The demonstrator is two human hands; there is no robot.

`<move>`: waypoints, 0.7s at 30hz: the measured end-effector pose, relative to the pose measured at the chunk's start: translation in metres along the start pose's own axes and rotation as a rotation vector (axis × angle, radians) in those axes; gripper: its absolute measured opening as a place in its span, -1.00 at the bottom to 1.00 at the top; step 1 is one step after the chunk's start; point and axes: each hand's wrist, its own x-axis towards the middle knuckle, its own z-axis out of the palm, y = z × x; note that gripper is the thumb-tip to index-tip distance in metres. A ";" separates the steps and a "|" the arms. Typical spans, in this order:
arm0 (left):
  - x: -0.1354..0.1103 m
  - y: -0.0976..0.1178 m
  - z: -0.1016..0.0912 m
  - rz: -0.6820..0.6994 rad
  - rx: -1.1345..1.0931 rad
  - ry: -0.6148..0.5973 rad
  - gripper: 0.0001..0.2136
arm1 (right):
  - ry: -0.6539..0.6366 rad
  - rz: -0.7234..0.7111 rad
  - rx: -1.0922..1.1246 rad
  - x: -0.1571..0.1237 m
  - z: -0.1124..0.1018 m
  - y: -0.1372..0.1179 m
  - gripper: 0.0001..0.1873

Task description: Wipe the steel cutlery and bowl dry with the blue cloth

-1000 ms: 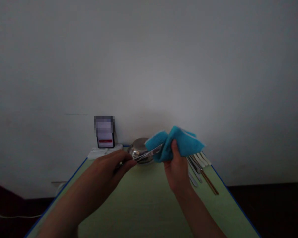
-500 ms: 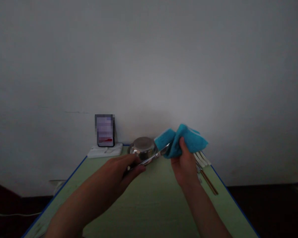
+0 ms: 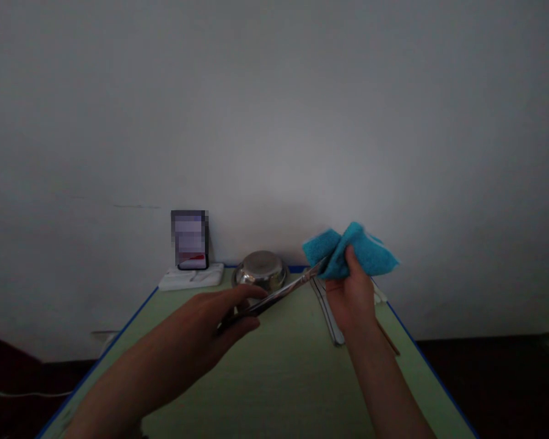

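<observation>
My left hand (image 3: pixel 231 317) is closed around the near end of a long, shiny metal utensil (image 3: pixel 286 291), held at a slant above the table. Its far end runs up to the right into a turquoise cloth (image 3: pixel 368 256). My right hand (image 3: pixel 352 292) grips that cloth, thumb on top, wrapping it about the tip, which is hidden. What kind of utensil it is I cannot make out. Behind it an upturned steel bowl (image 3: pixel 261 268) rests near the table's back edge. Another long metal piece (image 3: pixel 330 317) lies beside my right wrist.
A phone (image 3: pixel 192 241) stands upright on a white base (image 3: pixel 190 278) at the back left. Brown chopsticks (image 3: pixel 390 339) and white handles (image 3: pixel 379 296) lie by the right edge, partly behind my right arm. The green table (image 3: pixel 265 378) meets a grey wall (image 3: pixel 274 122).
My right hand and the cloth have shifted right and slightly up, toward the utensil's tip. More of the utensil shows, and the metal piece on the table has come into view.
</observation>
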 end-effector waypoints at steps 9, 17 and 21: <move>0.001 -0.002 -0.001 0.014 0.028 0.035 -0.69 | -0.075 0.088 -0.016 -0.005 0.002 0.007 -0.77; 0.004 0.007 0.001 0.050 0.049 0.077 -0.63 | -0.123 0.244 -0.129 -0.020 0.005 0.020 -0.71; 0.004 0.009 0.001 0.042 0.049 0.092 -0.63 | -0.124 0.211 -0.106 -0.018 0.005 0.017 -0.76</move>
